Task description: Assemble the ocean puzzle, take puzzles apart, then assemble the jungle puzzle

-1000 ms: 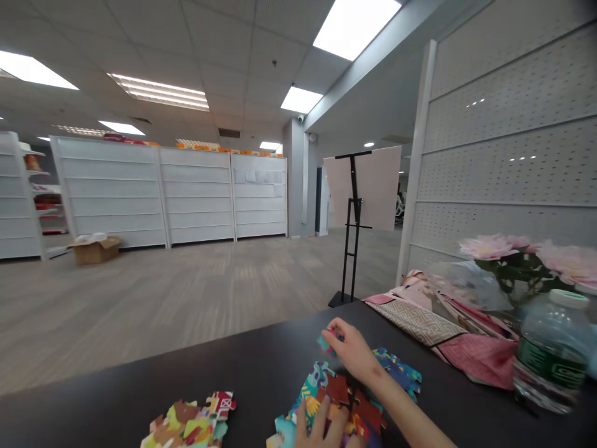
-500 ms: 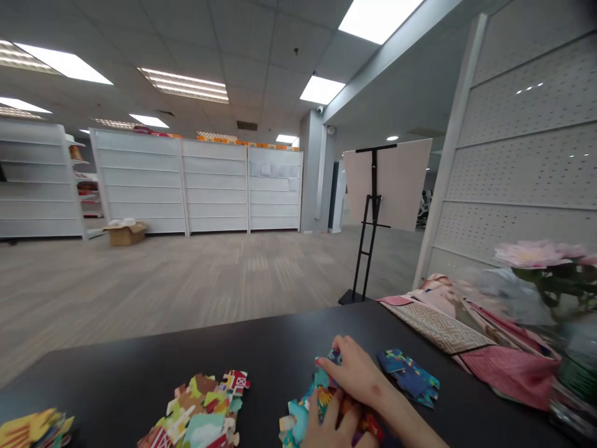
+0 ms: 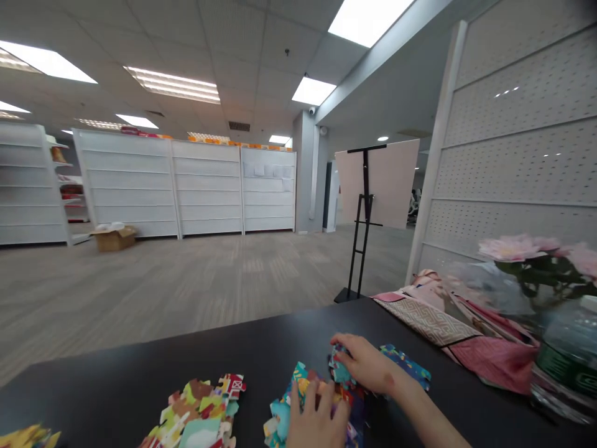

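Lower centre on the matte black counter (image 3: 261, 354), the left hand (image 3: 318, 418) spreads over multicoloured cardboard jigsaw pieces (image 3: 280, 414), probably steadying them; the right hand (image 3: 362, 363) pinches a blue-and-red jigsaw piece (image 3: 340, 371) near their upper right.

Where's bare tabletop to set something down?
Widest: black table between the yellow pieces and the yellow-green pile, and beyond that pile to the far edge. Narrow gap between it and the puzzle pieces under the left hand. Crowded rightward: right hand, blue pieces, pink cloth, bottle.
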`<action>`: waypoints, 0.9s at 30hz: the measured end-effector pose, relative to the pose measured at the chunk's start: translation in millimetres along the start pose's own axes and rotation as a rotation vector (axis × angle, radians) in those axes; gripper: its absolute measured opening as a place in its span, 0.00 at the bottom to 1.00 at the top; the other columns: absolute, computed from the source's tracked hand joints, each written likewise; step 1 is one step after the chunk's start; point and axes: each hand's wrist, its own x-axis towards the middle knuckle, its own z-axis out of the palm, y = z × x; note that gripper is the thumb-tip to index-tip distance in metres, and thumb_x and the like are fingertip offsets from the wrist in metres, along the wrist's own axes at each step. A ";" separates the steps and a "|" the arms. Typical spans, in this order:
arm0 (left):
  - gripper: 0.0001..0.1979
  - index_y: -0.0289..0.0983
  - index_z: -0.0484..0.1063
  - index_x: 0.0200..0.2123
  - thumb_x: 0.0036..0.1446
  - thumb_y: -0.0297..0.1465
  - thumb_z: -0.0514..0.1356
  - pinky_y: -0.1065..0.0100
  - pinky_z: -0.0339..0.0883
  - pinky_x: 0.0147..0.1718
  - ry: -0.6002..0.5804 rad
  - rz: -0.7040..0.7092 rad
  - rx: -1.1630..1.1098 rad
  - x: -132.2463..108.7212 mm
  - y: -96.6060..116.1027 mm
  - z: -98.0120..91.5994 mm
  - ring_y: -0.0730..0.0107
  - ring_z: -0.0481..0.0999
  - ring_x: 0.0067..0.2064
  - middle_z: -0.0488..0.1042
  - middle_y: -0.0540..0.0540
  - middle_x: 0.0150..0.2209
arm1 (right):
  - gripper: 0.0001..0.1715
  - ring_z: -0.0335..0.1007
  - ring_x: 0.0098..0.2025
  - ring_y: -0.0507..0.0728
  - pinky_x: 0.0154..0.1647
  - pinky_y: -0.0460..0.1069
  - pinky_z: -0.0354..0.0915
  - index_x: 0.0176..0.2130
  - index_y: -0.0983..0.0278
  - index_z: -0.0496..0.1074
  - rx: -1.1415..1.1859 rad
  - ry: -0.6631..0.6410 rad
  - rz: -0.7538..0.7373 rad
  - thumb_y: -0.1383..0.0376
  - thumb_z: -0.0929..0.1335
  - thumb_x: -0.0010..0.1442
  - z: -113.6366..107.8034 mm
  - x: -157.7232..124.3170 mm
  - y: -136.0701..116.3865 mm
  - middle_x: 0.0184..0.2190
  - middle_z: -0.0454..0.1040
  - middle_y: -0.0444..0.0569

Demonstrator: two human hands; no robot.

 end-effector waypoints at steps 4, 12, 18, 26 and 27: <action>0.16 0.43 0.77 0.51 0.62 0.37 0.59 0.36 0.60 0.60 -0.079 -0.106 -0.007 5.3 -10.9 5.3 0.43 0.72 0.60 0.76 0.43 0.58 | 0.26 0.74 0.50 0.65 0.55 0.56 0.64 0.54 0.65 0.75 -0.018 -0.047 0.005 0.58 0.68 0.58 1.3 -8.0 -7.5 0.45 0.79 0.58; 0.16 0.41 0.77 0.46 0.57 0.40 0.61 0.39 0.62 0.58 -0.117 -0.140 -0.035 7.7 -10.3 -2.0 0.42 0.71 0.57 0.75 0.41 0.57 | 0.27 0.73 0.46 0.64 0.49 0.54 0.66 0.47 0.66 0.76 0.147 -0.026 0.099 0.66 0.73 0.44 6.8 -3.3 -16.3 0.44 0.78 0.55; 0.11 0.42 0.76 0.46 0.60 0.34 0.61 0.40 0.67 0.54 -0.116 -0.090 0.041 7.2 -12.5 2.0 0.46 0.74 0.53 0.76 0.42 0.53 | 0.20 0.74 0.29 0.54 0.30 0.47 0.68 0.42 0.64 0.73 0.407 -0.017 0.104 0.70 0.67 0.46 -9.8 1.9 -3.8 0.37 0.80 0.46; 0.04 0.46 0.76 0.40 0.67 0.37 0.63 0.57 0.71 0.51 -0.005 0.321 0.009 5.5 -29.1 42.7 0.62 0.77 0.43 0.78 0.52 0.40 | 0.22 0.80 0.42 0.61 0.44 0.53 0.73 0.48 0.64 0.74 0.459 -0.013 0.057 0.64 0.68 0.52 10.9 5.3 -13.3 0.41 0.81 0.51; 0.05 0.47 0.76 0.40 0.68 0.39 0.62 0.59 0.70 0.52 0.004 0.354 -0.009 6.0 -29.2 45.5 0.63 0.77 0.43 0.78 0.52 0.40 | 0.24 0.78 0.48 0.63 0.52 0.56 0.70 0.48 0.65 0.76 0.429 -0.014 0.044 0.64 0.69 0.51 16.8 4.3 -17.8 0.45 0.81 0.53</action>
